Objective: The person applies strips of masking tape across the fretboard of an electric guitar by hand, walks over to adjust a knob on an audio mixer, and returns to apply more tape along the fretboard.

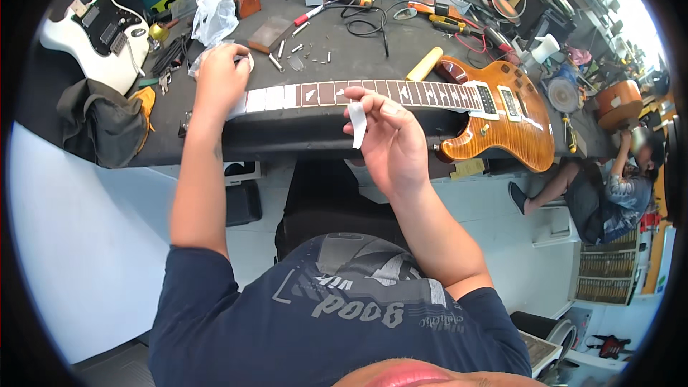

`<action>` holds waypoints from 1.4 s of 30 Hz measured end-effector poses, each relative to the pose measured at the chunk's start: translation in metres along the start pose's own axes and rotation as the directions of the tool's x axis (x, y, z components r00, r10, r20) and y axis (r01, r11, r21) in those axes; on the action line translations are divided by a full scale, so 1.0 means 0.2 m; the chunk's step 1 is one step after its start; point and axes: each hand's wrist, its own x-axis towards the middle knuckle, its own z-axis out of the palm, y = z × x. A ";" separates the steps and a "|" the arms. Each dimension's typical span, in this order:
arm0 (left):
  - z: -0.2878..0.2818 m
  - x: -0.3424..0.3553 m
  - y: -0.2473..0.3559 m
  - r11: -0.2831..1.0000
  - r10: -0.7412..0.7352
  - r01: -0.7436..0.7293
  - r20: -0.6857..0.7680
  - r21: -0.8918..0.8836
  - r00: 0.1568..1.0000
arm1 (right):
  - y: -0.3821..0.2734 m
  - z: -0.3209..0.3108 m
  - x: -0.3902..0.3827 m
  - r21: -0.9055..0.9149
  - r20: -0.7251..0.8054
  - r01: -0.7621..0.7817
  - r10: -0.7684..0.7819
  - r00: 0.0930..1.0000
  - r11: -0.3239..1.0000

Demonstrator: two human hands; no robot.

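Note:
An amber flame-top electric guitar [502,118] lies across the dark workbench [107,150], its neck [401,93] pointing left. The left end of the fretboard is covered with pale tape. My left hand [218,79] rests on that taped end, close to a crumpled white plastic bag [213,14]. My right hand [387,136] hovers just in front of the middle of the neck and pinches a short strip of white tape [357,125] that hangs down from its fingers.
A white electric guitar body [93,36] lies at the bench's far left beside a dark cloth bag [100,125]. Small metal parts, cables, a sanding block [271,32] and tools crowd the back. A seated person [616,186] is at the right. A black stool stands below the bench.

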 end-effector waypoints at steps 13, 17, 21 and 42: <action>-0.04 -0.27 0.49 0.361 0.251 0.206 0.308 -0.909 0.918 | 0.07 0.13 0.07 -0.105 0.026 -0.002 0.005 1.000 0.994; -0.02 -0.12 0.33 0.613 0.226 0.154 0.359 -0.775 0.905 | 0.13 0.13 0.09 -0.647 -0.026 0.161 -0.233 0.972 0.746; 0.05 0.05 0.13 0.616 0.193 0.406 0.629 -0.675 0.753 | 0.11 0.15 0.17 -0.897 0.412 0.442 -0.369 0.833 -0.004; 0.09 0.07 0.24 0.874 0.064 0.263 0.633 -0.408 0.771 | 0.41 -0.01 0.26 -0.782 0.612 0.567 -0.487 0.623 -0.257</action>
